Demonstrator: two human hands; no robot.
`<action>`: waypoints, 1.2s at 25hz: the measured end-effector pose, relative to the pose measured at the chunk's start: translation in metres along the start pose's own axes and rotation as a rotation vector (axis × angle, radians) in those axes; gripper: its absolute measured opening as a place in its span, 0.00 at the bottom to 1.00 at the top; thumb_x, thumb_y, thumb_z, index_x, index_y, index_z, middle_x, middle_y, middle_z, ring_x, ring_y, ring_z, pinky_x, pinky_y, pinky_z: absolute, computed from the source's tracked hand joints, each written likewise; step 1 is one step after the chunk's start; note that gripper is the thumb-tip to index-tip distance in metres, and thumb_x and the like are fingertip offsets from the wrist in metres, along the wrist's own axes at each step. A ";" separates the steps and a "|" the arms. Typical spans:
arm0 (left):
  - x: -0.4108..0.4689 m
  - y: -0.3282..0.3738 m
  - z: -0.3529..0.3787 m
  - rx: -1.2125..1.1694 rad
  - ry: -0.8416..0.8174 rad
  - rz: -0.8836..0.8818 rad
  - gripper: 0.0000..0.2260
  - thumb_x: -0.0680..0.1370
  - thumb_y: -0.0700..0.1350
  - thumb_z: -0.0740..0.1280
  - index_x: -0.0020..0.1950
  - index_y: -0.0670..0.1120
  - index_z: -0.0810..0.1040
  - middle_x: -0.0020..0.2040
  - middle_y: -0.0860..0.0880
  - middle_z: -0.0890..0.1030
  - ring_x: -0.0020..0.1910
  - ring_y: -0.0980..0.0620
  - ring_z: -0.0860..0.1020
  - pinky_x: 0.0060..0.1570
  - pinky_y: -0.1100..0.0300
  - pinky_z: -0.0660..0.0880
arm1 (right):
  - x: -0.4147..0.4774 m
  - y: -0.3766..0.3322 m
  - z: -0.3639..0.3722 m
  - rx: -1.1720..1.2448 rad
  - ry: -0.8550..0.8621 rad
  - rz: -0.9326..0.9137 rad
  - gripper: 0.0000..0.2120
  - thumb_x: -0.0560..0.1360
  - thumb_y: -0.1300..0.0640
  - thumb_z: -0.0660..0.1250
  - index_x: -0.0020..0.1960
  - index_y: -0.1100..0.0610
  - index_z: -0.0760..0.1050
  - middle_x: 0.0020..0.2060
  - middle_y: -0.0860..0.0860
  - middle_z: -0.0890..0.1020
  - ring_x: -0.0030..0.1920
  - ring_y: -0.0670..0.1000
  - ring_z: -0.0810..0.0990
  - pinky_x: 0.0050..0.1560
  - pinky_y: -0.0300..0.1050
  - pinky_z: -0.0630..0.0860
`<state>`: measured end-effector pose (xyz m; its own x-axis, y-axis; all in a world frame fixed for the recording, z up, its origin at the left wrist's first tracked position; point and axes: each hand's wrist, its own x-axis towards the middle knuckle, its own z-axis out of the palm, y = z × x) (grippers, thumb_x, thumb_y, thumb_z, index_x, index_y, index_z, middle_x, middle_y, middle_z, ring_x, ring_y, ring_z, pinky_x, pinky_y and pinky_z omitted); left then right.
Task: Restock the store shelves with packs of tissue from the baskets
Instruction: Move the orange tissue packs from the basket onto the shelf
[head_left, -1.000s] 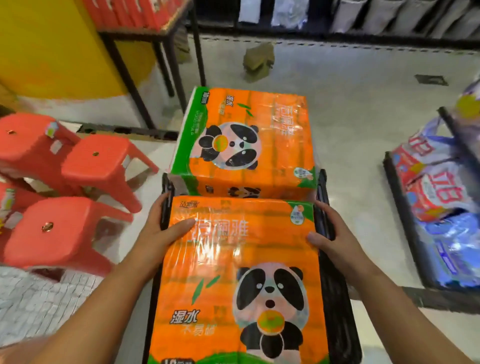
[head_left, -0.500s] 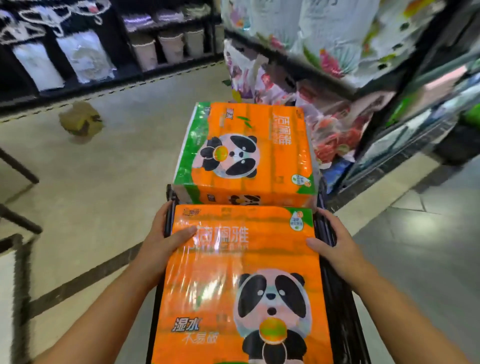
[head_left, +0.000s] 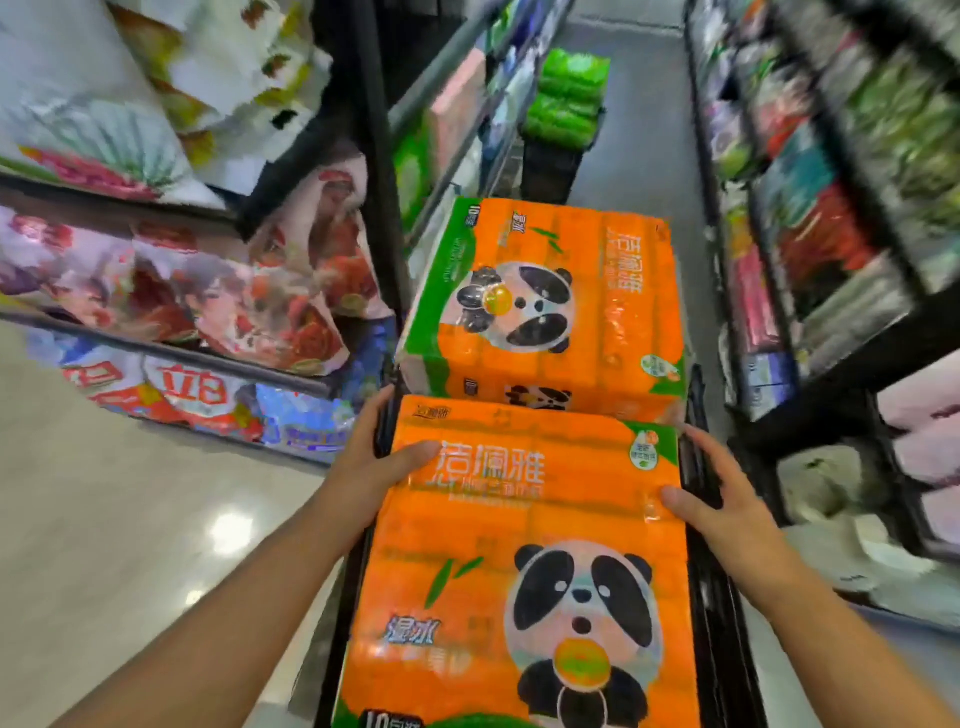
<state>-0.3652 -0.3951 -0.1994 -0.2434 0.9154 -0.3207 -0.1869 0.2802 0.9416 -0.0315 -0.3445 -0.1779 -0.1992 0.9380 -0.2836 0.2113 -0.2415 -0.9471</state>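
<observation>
Two orange panda-print tissue packs ride in a black basket (head_left: 712, 597) in front of me. The near pack (head_left: 519, 545) lies flat and fills the lower middle of the view. The far pack (head_left: 550, 291) sits higher, just beyond it. My left hand (head_left: 363, 462) grips the basket's left rim, its thumb lying on top of the near pack. My right hand (head_left: 722, 493) holds the right rim the same way, thumb on the pack's edge. The basket's inside is hidden under the packs.
Black shelves full of tissue packs stand close on the left (head_left: 156, 291) and on the right (head_left: 810, 234), with a narrow aisle between them. Farther down the aisle is a dark basket stacked with green packs (head_left: 566, 98). Pale shiny floor lies at lower left.
The view has swung from an open floor with red stools into the aisle between shelves. The basket with both packs came along; both hands keep the same hold.
</observation>
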 end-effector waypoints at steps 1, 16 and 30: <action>0.034 0.008 0.019 0.021 -0.051 0.011 0.37 0.62 0.49 0.77 0.68 0.58 0.67 0.53 0.56 0.82 0.51 0.53 0.82 0.47 0.53 0.79 | 0.018 -0.002 -0.016 0.005 0.052 0.010 0.37 0.56 0.37 0.80 0.62 0.33 0.68 0.58 0.46 0.79 0.51 0.48 0.83 0.46 0.51 0.83; 0.526 0.160 0.277 0.085 -0.250 0.014 0.37 0.66 0.45 0.78 0.70 0.57 0.62 0.54 0.54 0.78 0.43 0.57 0.83 0.37 0.60 0.79 | 0.461 -0.107 -0.231 0.004 0.300 -0.005 0.36 0.64 0.42 0.76 0.67 0.41 0.64 0.59 0.40 0.73 0.65 0.53 0.73 0.60 0.55 0.74; 1.023 0.320 0.471 0.190 -0.379 0.013 0.41 0.58 0.56 0.78 0.68 0.59 0.66 0.58 0.50 0.80 0.50 0.49 0.83 0.48 0.47 0.80 | 0.956 -0.221 -0.391 0.055 0.410 0.013 0.39 0.60 0.42 0.78 0.67 0.42 0.65 0.67 0.50 0.72 0.58 0.48 0.76 0.52 0.43 0.74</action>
<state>-0.2254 0.7674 -0.1782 0.1289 0.9509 -0.2814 0.0014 0.2836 0.9590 0.1055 0.7034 -0.1807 0.2037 0.9533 -0.2231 0.1580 -0.2569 -0.9534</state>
